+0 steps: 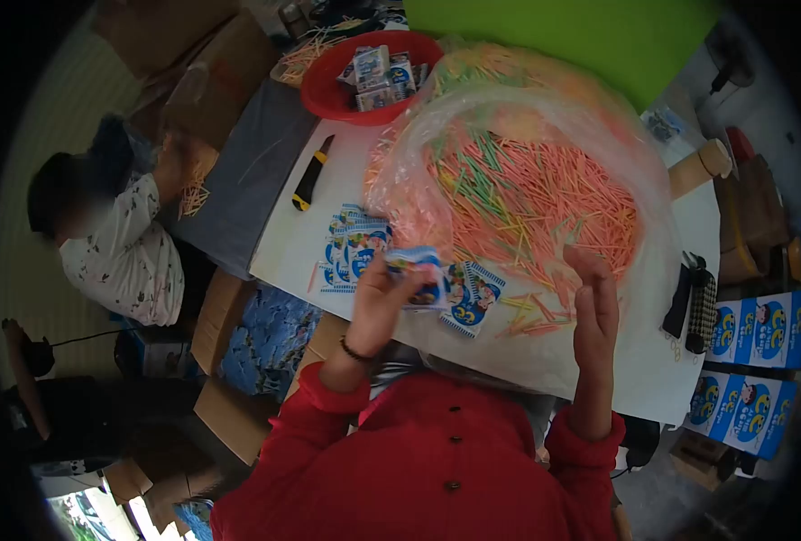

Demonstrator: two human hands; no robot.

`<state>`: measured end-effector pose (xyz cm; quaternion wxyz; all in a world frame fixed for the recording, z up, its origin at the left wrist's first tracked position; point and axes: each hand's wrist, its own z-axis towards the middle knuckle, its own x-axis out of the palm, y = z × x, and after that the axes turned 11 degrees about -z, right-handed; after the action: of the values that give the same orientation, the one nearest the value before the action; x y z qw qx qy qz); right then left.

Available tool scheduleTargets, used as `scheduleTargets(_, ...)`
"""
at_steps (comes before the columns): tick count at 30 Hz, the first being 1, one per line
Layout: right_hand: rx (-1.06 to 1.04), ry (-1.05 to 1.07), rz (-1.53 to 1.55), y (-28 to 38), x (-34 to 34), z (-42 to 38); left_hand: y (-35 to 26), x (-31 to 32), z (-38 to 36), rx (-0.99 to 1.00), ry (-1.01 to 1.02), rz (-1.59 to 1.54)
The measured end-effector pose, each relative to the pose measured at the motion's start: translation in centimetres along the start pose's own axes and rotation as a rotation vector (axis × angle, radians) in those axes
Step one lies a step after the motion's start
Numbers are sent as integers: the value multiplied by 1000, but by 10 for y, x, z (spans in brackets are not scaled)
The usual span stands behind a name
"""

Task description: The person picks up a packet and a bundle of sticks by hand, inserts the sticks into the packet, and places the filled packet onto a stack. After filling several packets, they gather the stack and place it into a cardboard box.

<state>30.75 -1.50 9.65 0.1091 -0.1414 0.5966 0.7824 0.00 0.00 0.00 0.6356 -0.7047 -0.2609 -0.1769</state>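
Note:
My left hand (375,311), with a dark bead bracelet at the wrist, pinches a small blue-and-white printed packet (429,281) above the table's near side. My right hand (594,316) is raised at the near right edge of the stick pile, fingers apart and nothing visible in them. A large clear plastic bag (653,171) lies spread open, heaped with thin pink, orange and green sticks (545,194). Just right of the held packet lies another packet (473,299). Several more packets (357,245) overlap in a group to the left of it. A few loose sticks (540,316) are between my hands.
On the white table (283,243) are a yellow-and-black box cutter (313,176) and a red basin (328,90) of wrapped packs. Printed boxes (752,410) stand at right. An open carton (216,329) with blue wrappers is at lower left. Another person (125,252) sits at left, handling sticks.

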Motion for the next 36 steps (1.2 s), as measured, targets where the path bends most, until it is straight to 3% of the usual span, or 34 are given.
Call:
scheduleTargets(2,126,-238,28,-4,-8,-3,-3,-6,13,38,-35,66)
scheduleTargets(4,147,-334,100,-47,8,-3,-42,-46,46,497,-18,1109)
scheduleTargets(5,169,-378,74,-60,1,-5,-49,-47,52,767,38,1409)
scheduleTargets(6,171,-391,65,-69,-4,-6,-52,-38,51,770,52,1399)
scheduleTargets(8,256,-246,-499,-84,-13,-3,-56,-20,47,922,-134,1530)
scheduleTargets(10,144,-171,-610,-90,-3,9,-48,-10,39,876,-33,1511)
scheduleTargets(12,19,-89,-714,-92,16,29,-39,11,32,527,420,1536)
scheduleTargets(13,-75,-72,-743,-92,27,41,-34,16,32,532,421,1536)
scheduleTargets(15,-172,-60,-774,-99,46,63,-19,19,37,322,555,1548)
scheduleTargets(18,-188,-2,-998,-107,63,83,-14,18,49,400,585,1552)
scheduleTargets(20,12,345,-1117,-97,66,94,-14,19,55,399,637,1552)
scheduleTargets(22,17,376,-1192,-112,76,98,-13,14,61,402,686,1554)
scheduleTargets(24,30,394,-1275,-121,78,97,-8,6,68,484,745,1407)
scheduleTargets(28,-158,106,-1193,-127,64,79,-13,6,71,471,665,1263)
scheduleTargets(29,-242,-17,-1113,-131,61,76,-15,8,69,277,519,925)
scheduleTargets(30,-241,-12,-1120,-134,57,72,-17,11,68,87,367,585)
scheduleTargets(31,-42,-28,-839,-138,54,68,-16,13,70,32,367,376)
scheduleTargets(32,152,-45,-552,-141,52,64,-16,16,69,31,366,367)
scheduleTargets(33,151,-43,-560,-143,53,60,-24,30,66,-91,326,212)
scheduleTargets(34,204,-169,-157,-144,58,56,-26,42,65,-210,286,59)
scheduleTargets(35,252,-287,250,-145,62,53,-18,48,68,-209,287,56)
scheduleTargets(36,247,-286,248,-146,64,51,-3,54,73,-287,334,-43)
